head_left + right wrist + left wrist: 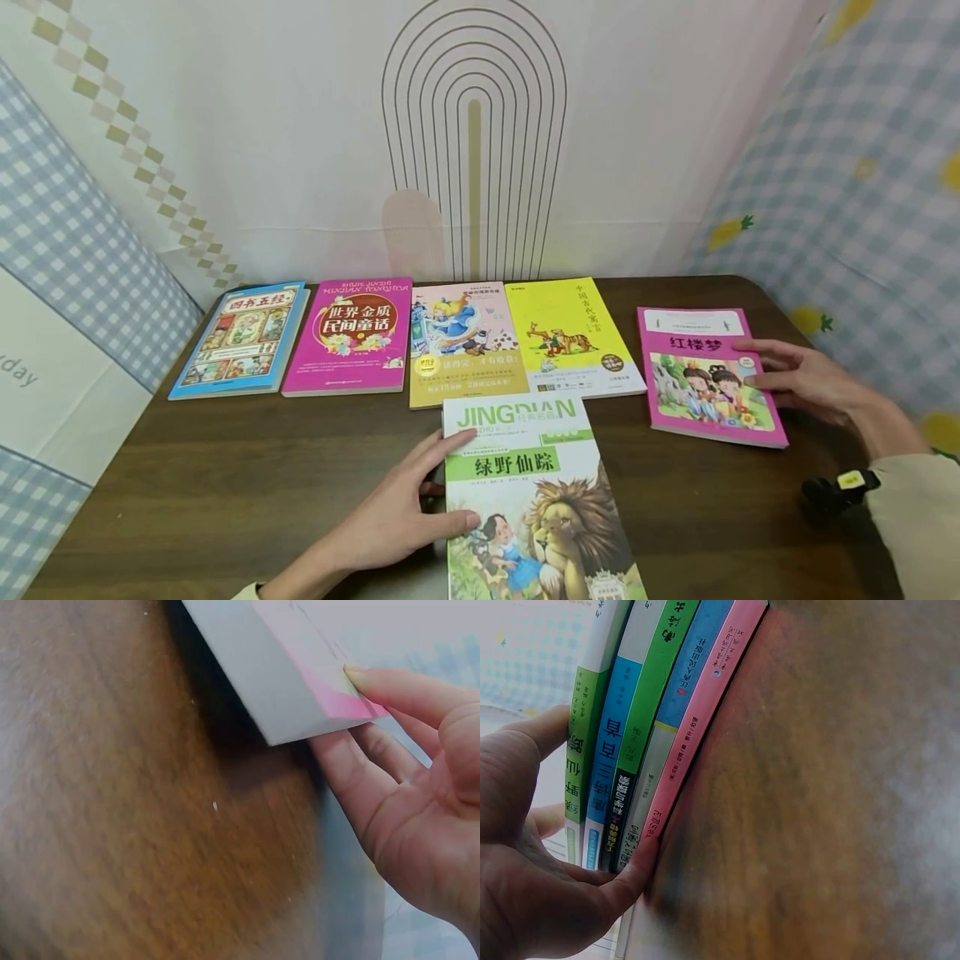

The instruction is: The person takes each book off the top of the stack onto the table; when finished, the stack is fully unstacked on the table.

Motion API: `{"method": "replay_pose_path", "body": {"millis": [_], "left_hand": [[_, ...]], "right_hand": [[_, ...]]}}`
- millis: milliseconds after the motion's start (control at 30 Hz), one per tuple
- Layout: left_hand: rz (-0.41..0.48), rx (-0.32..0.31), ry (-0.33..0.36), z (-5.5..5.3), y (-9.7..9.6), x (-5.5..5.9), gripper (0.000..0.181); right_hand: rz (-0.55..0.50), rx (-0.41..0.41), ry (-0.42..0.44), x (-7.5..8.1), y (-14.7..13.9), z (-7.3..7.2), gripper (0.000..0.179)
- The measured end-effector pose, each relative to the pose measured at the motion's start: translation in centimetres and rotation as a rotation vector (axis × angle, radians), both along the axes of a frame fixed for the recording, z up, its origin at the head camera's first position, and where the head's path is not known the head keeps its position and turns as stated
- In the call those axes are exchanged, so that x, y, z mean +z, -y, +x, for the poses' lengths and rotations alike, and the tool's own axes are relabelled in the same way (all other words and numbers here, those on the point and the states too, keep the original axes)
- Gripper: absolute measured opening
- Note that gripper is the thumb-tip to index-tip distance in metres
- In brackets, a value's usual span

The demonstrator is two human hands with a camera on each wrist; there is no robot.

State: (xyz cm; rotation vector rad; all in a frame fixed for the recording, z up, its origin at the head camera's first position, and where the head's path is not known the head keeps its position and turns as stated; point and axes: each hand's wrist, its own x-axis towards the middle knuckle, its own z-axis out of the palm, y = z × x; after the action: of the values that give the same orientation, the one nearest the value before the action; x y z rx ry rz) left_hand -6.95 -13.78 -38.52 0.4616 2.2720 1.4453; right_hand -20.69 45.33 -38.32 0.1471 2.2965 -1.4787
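Observation:
My left hand grips the left side of a stack of several books. The top one is a green-and-white book with a lion and a girl on its cover. In the left wrist view, their spines show, with a pink-spined book lowest and a finger against it. On the right, my right hand pinches the right edge of a pink book with two cartoon figures. The right wrist view shows fingers on its cover and under its white page edge. Whether that book is fully off the table cannot be told.
Along the table's back lie a blue book, a magenta book, a pink-and-gold book and a yellow book, side by side. A patterned cloth hangs behind; checked cloth hangs at the right.

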Motion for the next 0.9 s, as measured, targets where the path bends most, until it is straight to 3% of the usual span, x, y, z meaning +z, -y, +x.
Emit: {"method": "replay_pose_path", "body": {"millis": [167,367,533,900], "left_hand": [[0.01,-0.002,0.002,0.0,0.1,0.0,0.079],[0.037,-0.013,0.009,-0.1,0.2,-0.1,0.08],[0.022,-0.005,0.002,-0.1,0.2,0.0,0.078],[0.03,-0.025,-0.03,-0.1,0.2,-0.4,0.079]], "right_hand": [[0.028,-0.023,-0.026,0.2,0.3,-0.8,0.057],[0.203,-0.001,-0.042,0.8,1.5,-2.2,0.075],[0.296,-0.032,-0.092,0.8,2.6,-3.2,0.076],[0.337,-0.144,-0.167,0.4,3.7,-4.4,0.074]]}}
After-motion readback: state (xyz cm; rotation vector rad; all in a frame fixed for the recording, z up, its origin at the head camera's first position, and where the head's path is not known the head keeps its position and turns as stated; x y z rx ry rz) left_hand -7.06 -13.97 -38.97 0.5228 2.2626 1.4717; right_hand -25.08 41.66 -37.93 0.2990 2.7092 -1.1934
